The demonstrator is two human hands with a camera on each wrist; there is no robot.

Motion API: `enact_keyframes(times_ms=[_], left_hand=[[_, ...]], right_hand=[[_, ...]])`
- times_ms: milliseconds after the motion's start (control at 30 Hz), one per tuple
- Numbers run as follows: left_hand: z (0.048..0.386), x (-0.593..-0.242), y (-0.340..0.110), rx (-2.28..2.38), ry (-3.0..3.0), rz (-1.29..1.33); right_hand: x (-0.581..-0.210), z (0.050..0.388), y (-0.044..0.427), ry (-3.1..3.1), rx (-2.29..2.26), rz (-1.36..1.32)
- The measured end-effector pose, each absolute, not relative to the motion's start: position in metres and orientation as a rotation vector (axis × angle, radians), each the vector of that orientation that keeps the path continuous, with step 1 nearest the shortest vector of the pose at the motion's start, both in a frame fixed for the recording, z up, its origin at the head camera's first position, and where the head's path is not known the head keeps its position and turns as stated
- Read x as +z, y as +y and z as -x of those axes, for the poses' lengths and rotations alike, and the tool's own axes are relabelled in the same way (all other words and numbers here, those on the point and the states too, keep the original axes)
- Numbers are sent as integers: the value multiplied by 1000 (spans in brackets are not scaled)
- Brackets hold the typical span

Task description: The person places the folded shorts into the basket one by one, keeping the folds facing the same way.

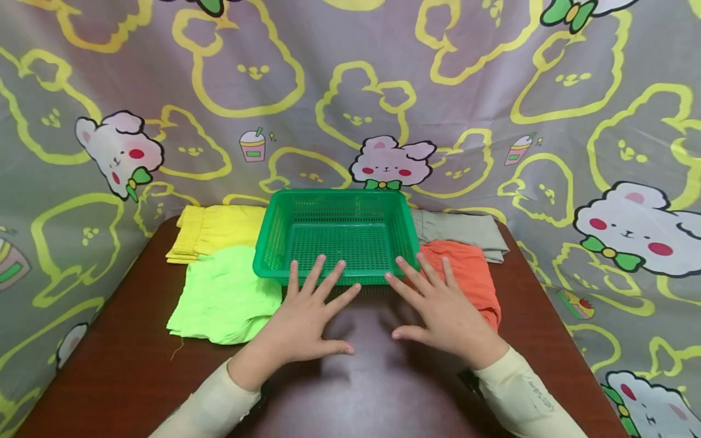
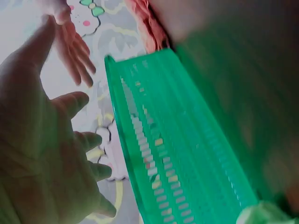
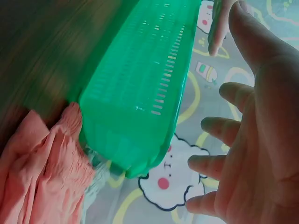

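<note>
Both hands hover over the table in front of a green plastic basket, which has slotted walls and nothing inside. My left hand has its fingers spread, near the basket's front left and a folded lime-green cloth garment. My right hand is likewise spread, close to the basket's front right and a folded orange garment. Neither hand holds anything. In the left wrist view the left hand appears apart from the basket; the right wrist view shows the right hand apart from it too.
Behind the lime garment lies a folded yellow garment with a gathered waistband. A folded grey garment sits behind the orange one. The dark reddish table meets a patterned curtain at the back and sides.
</note>
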State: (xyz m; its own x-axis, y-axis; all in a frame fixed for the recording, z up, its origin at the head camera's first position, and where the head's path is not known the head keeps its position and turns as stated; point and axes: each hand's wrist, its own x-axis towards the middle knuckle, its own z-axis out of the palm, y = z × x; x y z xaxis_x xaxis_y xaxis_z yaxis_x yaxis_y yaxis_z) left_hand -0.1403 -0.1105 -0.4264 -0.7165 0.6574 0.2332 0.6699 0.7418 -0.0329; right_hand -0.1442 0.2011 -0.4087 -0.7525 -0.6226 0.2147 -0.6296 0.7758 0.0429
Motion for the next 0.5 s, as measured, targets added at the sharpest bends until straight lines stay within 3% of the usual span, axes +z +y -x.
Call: enact_keyframes(times_ms=[167,500], left_hand=[[135,-433,-98,-87,-2691,1137],[128,-440,-75,-239,-2616,1043]], right_hand=[[-412,141,214,-2826,91,-935],[-420,140,235,-2860,143,-886]])
